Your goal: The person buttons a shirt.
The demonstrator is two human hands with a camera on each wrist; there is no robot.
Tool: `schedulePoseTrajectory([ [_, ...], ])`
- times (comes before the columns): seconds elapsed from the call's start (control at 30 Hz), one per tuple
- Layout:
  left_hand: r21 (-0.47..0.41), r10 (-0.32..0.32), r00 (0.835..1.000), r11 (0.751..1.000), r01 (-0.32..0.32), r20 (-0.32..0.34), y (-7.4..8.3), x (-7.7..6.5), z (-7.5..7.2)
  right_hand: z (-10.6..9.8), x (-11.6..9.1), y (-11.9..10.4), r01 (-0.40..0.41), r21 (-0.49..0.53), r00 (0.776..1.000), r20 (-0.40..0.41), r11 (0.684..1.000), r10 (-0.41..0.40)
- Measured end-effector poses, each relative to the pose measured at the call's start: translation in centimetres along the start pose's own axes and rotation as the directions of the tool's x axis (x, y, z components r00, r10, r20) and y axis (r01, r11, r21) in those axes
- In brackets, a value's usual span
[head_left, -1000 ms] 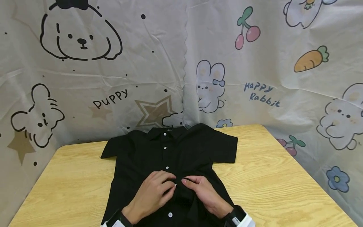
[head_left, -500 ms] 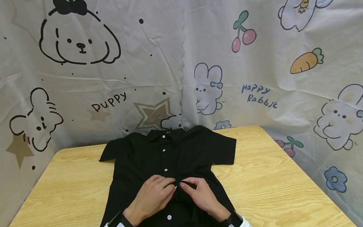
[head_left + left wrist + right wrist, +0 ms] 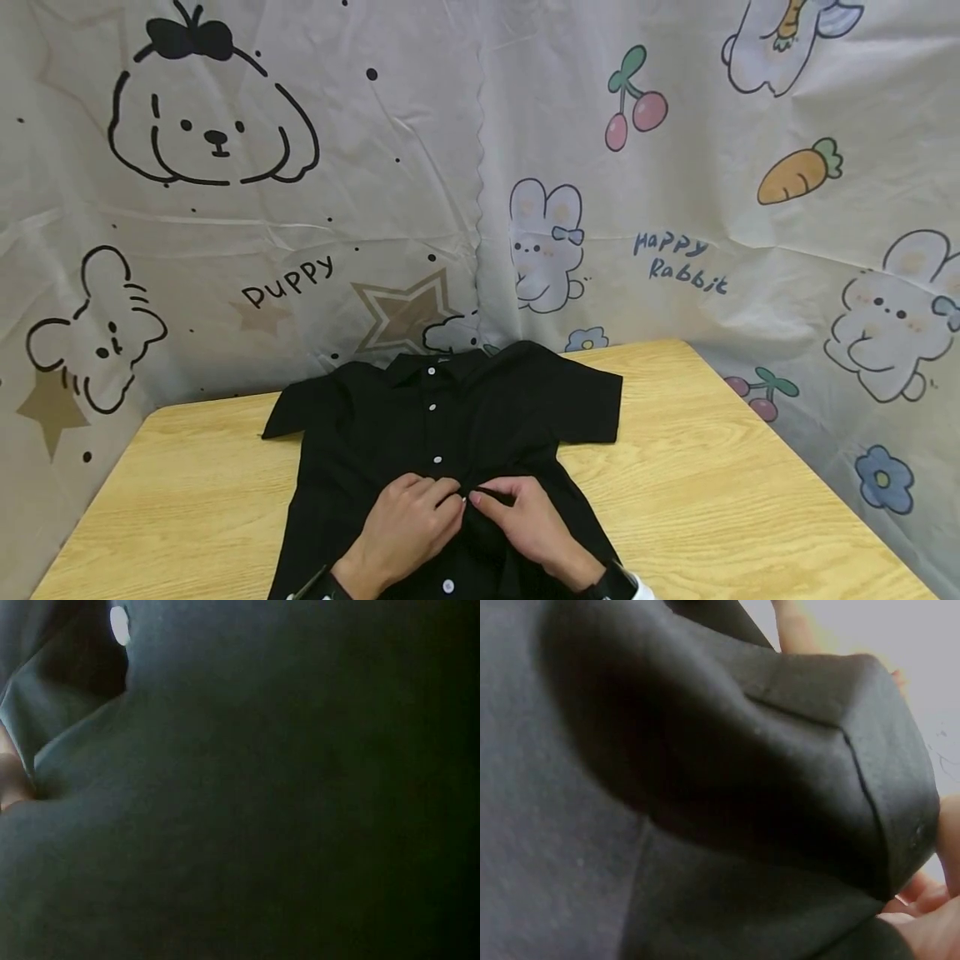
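A black short-sleeved shirt (image 3: 510,408) lies front up, collar away from me, with white buttons down its front. My left hand (image 3: 412,521) pinches the shirt front below a white button (image 3: 438,460). A small white spot shows at its thumb tip; whether this is a button or a nail I cannot tell. Close beside it, my right hand (image 3: 532,517) pinches the placket edge between thumb and forefinger. In the right wrist view the stitched cloth (image 3: 802,742) is lifted in a fold between both hands' fingers. A white button (image 3: 120,625) shows in the left wrist view.
The shirt is spread on a light wood-grain table (image 3: 712,483). Behind and beside the table hangs a pale curtain (image 3: 420,167) printed with cartoon animals. A lower white button (image 3: 448,587) shows between the wrists.
The head view has tilted slightly upward, so everything sits lower in it. My right fingertips have come closer to the left ones, with both hands still pinching the shirt.
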State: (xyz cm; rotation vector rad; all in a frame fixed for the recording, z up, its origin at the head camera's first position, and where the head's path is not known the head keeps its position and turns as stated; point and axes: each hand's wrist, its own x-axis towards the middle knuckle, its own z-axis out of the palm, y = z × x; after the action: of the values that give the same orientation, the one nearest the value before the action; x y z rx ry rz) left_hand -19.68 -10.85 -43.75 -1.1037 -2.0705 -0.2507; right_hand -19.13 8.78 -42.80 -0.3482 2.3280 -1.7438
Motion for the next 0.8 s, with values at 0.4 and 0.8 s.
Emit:
schedulePoseTrajectory([
  [0.4, -0.019, 0.019, 0.999, 1.000, -0.019, 0.027, 0.1, 0.4, 0.0, -0.4, 0.7, 0.9, -0.140, 0.227, 0.986, 0.125, 0.964, 0.114],
  [0.8, -0.549, -0.268, 0.847, 0.664, 0.507, 0.459, -0.6, 0.3, -0.7, -1.1, 0.8, 0.8, -0.084, 0.059, 0.979, 0.190, 0.995, 0.071],
])
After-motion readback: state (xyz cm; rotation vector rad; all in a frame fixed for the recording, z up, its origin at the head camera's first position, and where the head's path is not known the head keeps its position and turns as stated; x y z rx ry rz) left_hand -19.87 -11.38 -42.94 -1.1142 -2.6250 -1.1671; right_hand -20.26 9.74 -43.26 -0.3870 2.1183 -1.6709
